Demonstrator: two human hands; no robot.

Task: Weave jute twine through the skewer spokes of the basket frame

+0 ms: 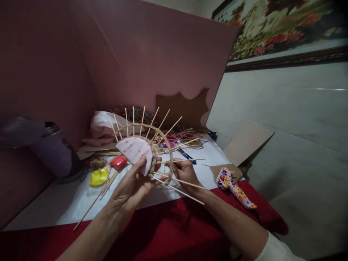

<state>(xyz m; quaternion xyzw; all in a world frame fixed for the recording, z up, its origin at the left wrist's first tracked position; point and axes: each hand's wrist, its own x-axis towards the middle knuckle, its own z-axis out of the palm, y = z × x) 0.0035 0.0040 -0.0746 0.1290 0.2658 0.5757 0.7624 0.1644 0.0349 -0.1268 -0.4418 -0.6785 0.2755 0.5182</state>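
Observation:
My left hand (138, 177) grips a half-round craft frame, its thumb on the spotted pale fabric (136, 150) of the base and its fingers behind. Thin wooden sticks (160, 125) fan out from the curved edge, which is bordered with jute twine. Farther out, an arc of jute twine (170, 156) links the sticks, ending near the lower ones. My right hand (186, 175) is closed behind the lower right sticks, fingertips pinched at the twine by the arc. The sticks partly hide those fingertips.
Yellow (99, 177) and red packets (118, 162), a twine ball (98, 163) and loose sticks lie left. A blue cutter (186, 156) and colourful cords lie behind the frame. Right are a flower-patterned wrapped piece (235, 188) and cardboard (247, 145). A purple container (54, 152) stands far left.

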